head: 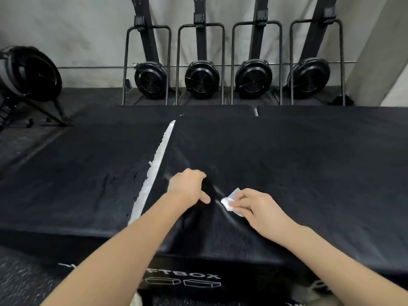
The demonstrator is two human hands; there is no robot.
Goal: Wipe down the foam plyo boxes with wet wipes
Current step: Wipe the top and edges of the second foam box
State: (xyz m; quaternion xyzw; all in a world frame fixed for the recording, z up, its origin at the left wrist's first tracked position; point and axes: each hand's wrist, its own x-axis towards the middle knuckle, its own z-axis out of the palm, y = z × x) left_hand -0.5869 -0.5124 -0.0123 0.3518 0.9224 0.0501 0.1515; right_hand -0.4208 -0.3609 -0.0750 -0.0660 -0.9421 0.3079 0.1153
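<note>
- Grey concrete wall at the back, with four black rowing machines (202,76) stood on end against it, just behind the foam plyo boxes.
- Nearest to me is the plyo box (287,164) being worked on, its black cover loose and wrinkled; a second box (72,173) sits against its left side, with a torn white strip (154,168) showing along the seam between them.
- Left hand (188,186) is curled down on the cover near the front of the near box, seemingly pinching or bunching the fabric into a ridge.
- Right hand (254,206) grips a folded white wet wipe (230,202) between thumb and fingers, pressed on the cover just beside that ridge.
- Progress, as I judge it: faint sheen streaks run back from the hands, so a small patch looks wiped; most of this top, its sides, and the neighbouring boxes look still to do.
- Containers: I see no wipe pack or bin anywhere around the box.
</note>
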